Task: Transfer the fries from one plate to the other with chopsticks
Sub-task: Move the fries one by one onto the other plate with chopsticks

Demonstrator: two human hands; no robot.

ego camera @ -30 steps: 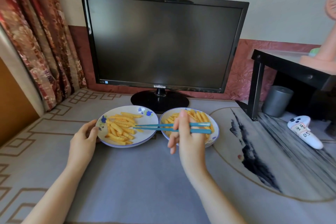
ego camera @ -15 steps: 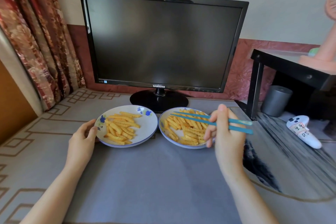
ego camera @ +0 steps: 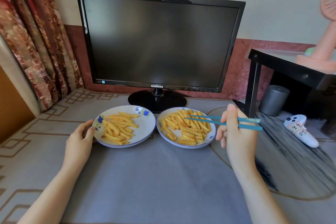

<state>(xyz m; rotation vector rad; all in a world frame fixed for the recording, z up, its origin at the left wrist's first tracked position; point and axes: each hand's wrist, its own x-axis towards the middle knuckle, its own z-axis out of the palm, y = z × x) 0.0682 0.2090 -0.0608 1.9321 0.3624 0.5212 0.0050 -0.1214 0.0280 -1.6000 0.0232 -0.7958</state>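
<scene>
Two white plates with blue flowers sit side by side on the grey mat. The left plate (ego camera: 145,129) holds a smaller heap of crinkle fries (ego camera: 119,128). The right plate (ego camera: 161,132) holds a bigger heap of fries (ego camera: 187,127). My right hand (ego camera: 234,131) grips a pair of teal chopsticks (ego camera: 205,120) to the right of that plate; their tips are slightly apart over its fries and hold nothing. My left hand (ego camera: 80,138) grips the left plate's near-left rim with thumb and fingers.
A black monitor (ego camera: 158,42) stands right behind the plates on its round base (ego camera: 157,101). A black shelf (ego camera: 291,67) with a pink fan (ego camera: 325,29), a grey cup (ego camera: 273,99) and a white controller (ego camera: 300,129) are at the right. A curtain (ego camera: 32,32) hangs left.
My right hand carried the chopsticks from the left plate rightward, and their tips now hover over the right plate's fries. The left hand stayed on the left plate's rim.
</scene>
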